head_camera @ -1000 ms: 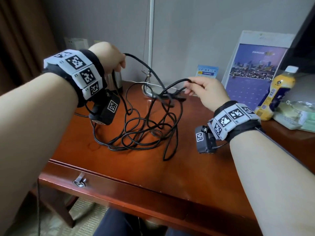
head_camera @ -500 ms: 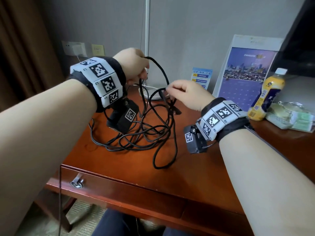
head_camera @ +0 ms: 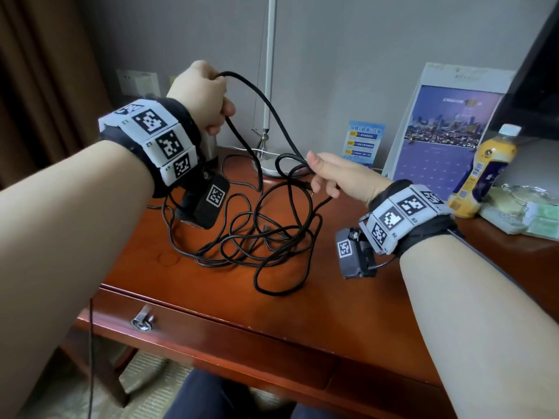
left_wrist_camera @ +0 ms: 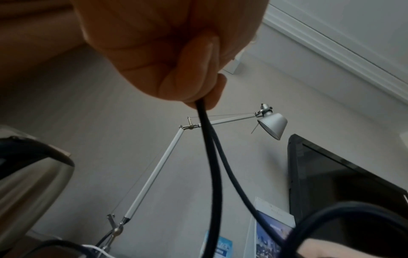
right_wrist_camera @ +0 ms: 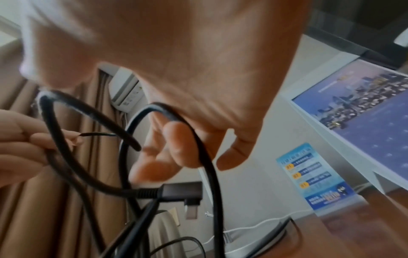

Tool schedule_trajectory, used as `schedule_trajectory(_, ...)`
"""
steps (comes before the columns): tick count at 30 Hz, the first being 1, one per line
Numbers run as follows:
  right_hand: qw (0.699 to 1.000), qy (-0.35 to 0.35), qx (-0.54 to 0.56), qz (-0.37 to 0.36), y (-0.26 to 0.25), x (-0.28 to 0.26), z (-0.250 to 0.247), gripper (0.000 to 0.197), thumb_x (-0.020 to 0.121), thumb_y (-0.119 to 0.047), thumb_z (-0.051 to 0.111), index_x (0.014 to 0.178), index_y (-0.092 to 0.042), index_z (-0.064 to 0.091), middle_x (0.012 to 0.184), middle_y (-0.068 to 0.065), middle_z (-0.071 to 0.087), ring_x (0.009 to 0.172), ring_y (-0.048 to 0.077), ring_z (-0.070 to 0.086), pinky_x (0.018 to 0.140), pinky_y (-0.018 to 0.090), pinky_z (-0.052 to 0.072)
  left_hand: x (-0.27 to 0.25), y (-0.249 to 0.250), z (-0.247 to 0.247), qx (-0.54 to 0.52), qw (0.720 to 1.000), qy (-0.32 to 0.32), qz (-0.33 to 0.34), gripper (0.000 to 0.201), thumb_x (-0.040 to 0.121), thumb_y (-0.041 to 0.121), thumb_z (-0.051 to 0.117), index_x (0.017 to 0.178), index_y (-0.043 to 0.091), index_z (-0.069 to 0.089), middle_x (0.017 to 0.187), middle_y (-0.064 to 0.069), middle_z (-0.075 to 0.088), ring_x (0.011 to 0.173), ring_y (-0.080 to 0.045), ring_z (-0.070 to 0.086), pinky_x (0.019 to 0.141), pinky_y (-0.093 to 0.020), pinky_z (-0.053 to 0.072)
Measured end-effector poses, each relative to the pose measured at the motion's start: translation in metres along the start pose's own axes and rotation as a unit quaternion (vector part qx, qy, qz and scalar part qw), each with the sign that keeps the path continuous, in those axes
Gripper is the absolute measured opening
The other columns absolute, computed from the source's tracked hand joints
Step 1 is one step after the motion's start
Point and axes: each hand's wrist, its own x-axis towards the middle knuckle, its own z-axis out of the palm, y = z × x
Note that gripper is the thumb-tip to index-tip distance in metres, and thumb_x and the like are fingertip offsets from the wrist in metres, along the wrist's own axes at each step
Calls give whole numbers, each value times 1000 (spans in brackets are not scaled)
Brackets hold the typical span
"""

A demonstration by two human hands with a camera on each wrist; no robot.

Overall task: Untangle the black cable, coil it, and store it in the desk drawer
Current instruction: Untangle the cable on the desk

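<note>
The black cable [head_camera: 257, 237] lies in a loose tangle on the red-brown desk [head_camera: 211, 297]. My left hand [head_camera: 205, 98] is raised above the desk's back left and grips a strand in its fist, seen close in the left wrist view as left hand [left_wrist_camera: 176, 61] and cable [left_wrist_camera: 209, 157]. My right hand [head_camera: 332, 173] is lower and to the right, with a cable loop [right_wrist_camera: 205, 157] hooked over its curled fingers [right_wrist_camera: 174, 139]. An angled plug [right_wrist_camera: 181, 190] dangles below that hand. The drawer [head_camera: 211, 337] in the desk front is closed, with a metal handle [head_camera: 142, 320].
A white desk lamp [head_camera: 269, 86] stands at the back, its base [head_camera: 272, 167] behind the tangle. A steel kettle [left_wrist_camera: 28, 174] is at the back left. A blue leaflet [head_camera: 363, 143], a calendar card [head_camera: 447, 137], a yellow bottle [head_camera: 484, 170] and packets [head_camera: 520, 213] fill the right.
The hands drew close half a second ago and have parted again. My right hand has dropped lower and right, and the strand between the hands now hangs in a wider arc.
</note>
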Motion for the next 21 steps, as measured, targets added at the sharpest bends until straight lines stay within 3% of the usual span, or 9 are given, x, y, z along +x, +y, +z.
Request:
schedule_trajectory(3, 1000, -16, 20, -10, -11, 3, 2, 44, 91, -61, 24, 105, -28, 49, 82, -6, 67, 59, 12, 41, 101, 39, 39, 3, 0, 3, -5, 1000, 1, 5, 10, 95, 13, 27, 101, 12, 36, 62, -5, 51, 23, -7, 29, 32, -13, 27)
schedule_trajectory(6, 997, -31, 66, -25, -20, 6, 3, 40, 91, -57, 35, 94, -22, 54, 59, -10, 66, 73, 21, 51, 97, 34, 39, 5, 1, 6, 0, 1000, -3, 24, 12, 93, 13, 26, 101, 12, 35, 62, -4, 53, 25, -9, 30, 36, -20, 30)
schedule_trajectory(9, 979, -16, 202, -34, -21, 8, 4, 24, 82, -33, 62, 90, -11, 61, 63, -7, 65, 64, 12, 51, 68, 16, 41, 6, 1, 4, -8, 999, 0, 33, 11, 93, 13, 26, 101, 12, 34, 61, -4, 53, 25, -9, 31, 38, -23, 31)
schedule_trajectory(11, 956, 6, 289, -39, -21, 7, 4, 3, 85, -11, 61, 82, -8, 61, 66, -3, 61, 57, 5, 53, 54, 11, 40, 8, -1, 2, -7, 1000, 5, 28, 11, 95, 14, 27, 102, 13, 34, 61, -4, 53, 26, -9, 31, 38, -21, 32)
schedule_trajectory(14, 928, 32, 371, -33, -18, 7, 1, 19, 92, -6, 51, 74, -10, 53, 68, 0, 46, 48, 4, 39, 51, 17, 32, 12, -8, -5, 83, 996, 19, 31, 12, 95, 18, 30, 102, 15, 39, 65, -4, 56, 34, -15, 38, 38, -19, 34)
schedule_trajectory(16, 935, 52, 350, -30, -16, 10, -2, 22, 96, -9, 46, 74, -12, 47, 69, 0, 39, 40, 1, 32, 46, 16, 25, 13, -15, -11, 224, 973, 4, 52, 16, 95, 17, 34, 104, 12, 46, 82, -12, 63, 55, -27, 54, 51, -29, 42)
schedule_trajectory(18, 960, 63, 271, -30, -16, 15, -2, 22, 98, -12, 42, 76, -15, 43, 67, -1, 33, 35, -1, 28, 40, 13, 21, 14, -21, -13, 362, 929, -23, 69, 24, 96, 17, 38, 112, 5, 51, 103, -21, 62, 88, -37, 59, 70, -36, 44)
schedule_trajectory(21, 986, 62, 153, -32, -19, 21, 0, 20, 98, -17, 43, 79, -19, 46, 66, -3, 30, 41, 3, 29, 38, 14, 25, 10, -20, -7, 454, 885, -61, 79, 28, 95, 17, 39, 118, 4, 51, 112, -24, 58, 100, -39, 56, 75, -36, 40)
